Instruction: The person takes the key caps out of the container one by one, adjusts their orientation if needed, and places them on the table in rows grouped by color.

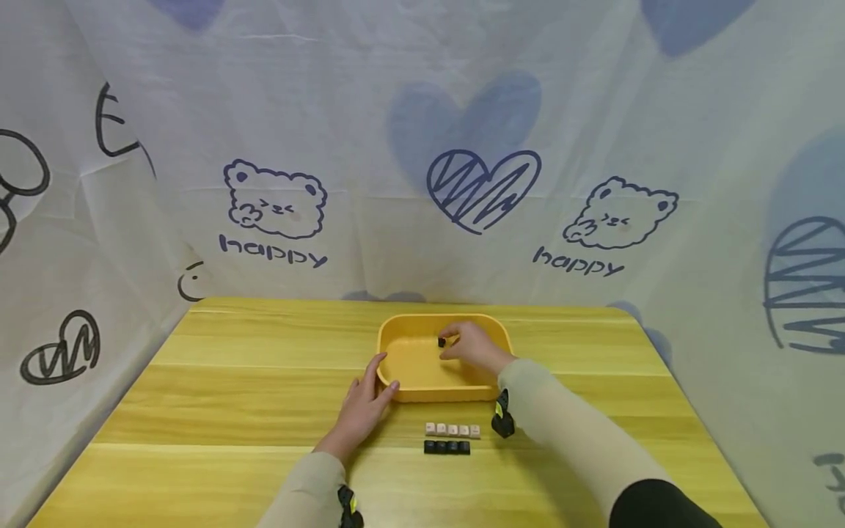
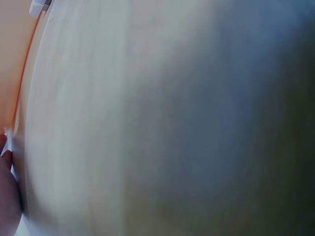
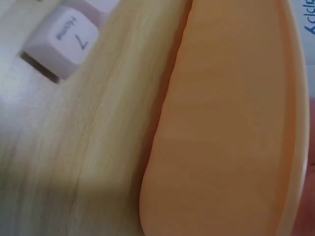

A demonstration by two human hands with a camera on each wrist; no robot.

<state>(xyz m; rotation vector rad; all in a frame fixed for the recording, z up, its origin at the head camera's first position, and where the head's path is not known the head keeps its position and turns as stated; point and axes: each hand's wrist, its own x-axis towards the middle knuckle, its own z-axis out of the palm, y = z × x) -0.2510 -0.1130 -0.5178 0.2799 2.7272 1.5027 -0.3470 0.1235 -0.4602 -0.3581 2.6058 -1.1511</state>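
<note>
A yellow plastic tray (image 1: 422, 394) stands toward the back of the table. Inside it, my right hand (image 1: 477, 346) has a small black keycap (image 1: 441, 342) at its fingertips, between index finger and thumb. My left hand (image 1: 361, 407) rests its outstretched fingers and thumb on the tray's near left corner. In front of the tray lie a row of several white keycaps (image 1: 452, 430) and, nearer me, a row of several black keycaps (image 1: 447, 447). The right wrist view shows a white keycap (image 3: 66, 37) marked "Home 7" beside the tray wall (image 3: 221, 123); the right hand is mostly hidden there.
The wood-grain table (image 1: 251, 396) ends at a white cloth backdrop (image 1: 370, 242) printed with hearts and bears. A black wrist device (image 1: 503, 414) on the right sleeve hangs just right of the keycap rows. The left wrist view is mostly blurred tabletop.
</note>
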